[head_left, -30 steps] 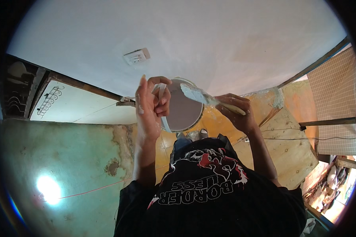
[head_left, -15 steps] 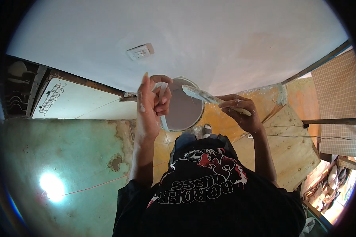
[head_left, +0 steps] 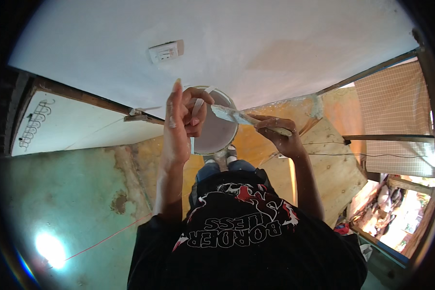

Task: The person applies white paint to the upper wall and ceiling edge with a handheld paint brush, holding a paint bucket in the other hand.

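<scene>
My left hand (head_left: 182,121) has its fingers curled around a white band-like handle (head_left: 197,107) of a round bucket (head_left: 220,139), with the thumb sticking up. The bucket holds a smooth greyish substance. My right hand (head_left: 275,131) grips a paintbrush (head_left: 229,115) caked with white paint. Its bristle end is over the bucket, close to the fingertips of my left hand. Both hands have white smears on them.
A white wall (head_left: 275,43) with a socket (head_left: 164,52) rises ahead. A white board (head_left: 70,123) with hooks and a stained green wall (head_left: 72,193) are at left. At right are a plywood sheet (head_left: 333,179), cables and a checked cloth (head_left: 389,111). My feet stand below the bucket.
The brush end has come nearer my left fingers. Both hands and the bucket sit higher and further left in the view, and more of my legs and feet shows.
</scene>
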Demonstrator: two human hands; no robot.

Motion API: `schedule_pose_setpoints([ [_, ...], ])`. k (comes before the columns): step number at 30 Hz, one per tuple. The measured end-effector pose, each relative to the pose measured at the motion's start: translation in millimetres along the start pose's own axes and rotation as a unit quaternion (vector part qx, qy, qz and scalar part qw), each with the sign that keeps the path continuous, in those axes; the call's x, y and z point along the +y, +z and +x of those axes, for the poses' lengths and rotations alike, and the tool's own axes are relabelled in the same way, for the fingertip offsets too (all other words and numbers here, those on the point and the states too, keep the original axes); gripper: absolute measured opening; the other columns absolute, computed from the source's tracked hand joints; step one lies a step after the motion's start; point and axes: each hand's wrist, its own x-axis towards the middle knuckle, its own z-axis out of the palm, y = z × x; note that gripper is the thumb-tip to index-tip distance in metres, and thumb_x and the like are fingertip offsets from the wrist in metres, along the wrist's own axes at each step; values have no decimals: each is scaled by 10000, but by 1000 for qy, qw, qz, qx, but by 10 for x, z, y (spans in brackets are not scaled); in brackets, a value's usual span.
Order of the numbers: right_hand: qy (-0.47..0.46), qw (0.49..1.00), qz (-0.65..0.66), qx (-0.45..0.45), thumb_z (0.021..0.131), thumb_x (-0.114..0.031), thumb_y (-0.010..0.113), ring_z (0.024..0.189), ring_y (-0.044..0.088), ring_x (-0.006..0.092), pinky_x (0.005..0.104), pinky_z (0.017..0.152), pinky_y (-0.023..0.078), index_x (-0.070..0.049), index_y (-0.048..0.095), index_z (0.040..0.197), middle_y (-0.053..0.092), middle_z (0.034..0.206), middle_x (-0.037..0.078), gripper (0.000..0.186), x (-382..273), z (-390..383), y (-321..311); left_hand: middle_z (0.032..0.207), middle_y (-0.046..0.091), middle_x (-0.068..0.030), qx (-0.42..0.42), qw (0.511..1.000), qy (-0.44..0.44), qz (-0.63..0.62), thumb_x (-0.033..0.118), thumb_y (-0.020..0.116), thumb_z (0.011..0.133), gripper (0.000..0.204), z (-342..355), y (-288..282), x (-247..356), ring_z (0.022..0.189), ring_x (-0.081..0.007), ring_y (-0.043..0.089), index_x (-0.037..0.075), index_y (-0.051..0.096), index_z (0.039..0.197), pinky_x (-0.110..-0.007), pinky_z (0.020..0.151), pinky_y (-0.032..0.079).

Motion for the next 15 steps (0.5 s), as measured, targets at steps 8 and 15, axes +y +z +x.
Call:
schedule_pose_setpoints([
  [8, 37, 998, 15, 46, 872, 69, 634, 1088, 636, 246, 303, 844, 550, 44, 681, 1013, 662, 1177, 191, 150, -19, -44, 327, 562, 275, 85, -41, 999, 12, 0, 651, 317, 967, 692, -10, -339, 88, 450, -18, 157, 33, 609, 859, -220, 408, 107],
  [15, -18, 990, 75, 119, 892, 44, 624, 1046, 645, 248, 370, 817, 607, 39, 671, 1017, 657, 1144, 191, 133, 32, -171, 602, 574, 286, 76, -67, 997, 12, 33, 661, 291, 958, 701, -75, -529, 160, 455, -30, 175, 33, 594, 892, -213, 418, 129],
])
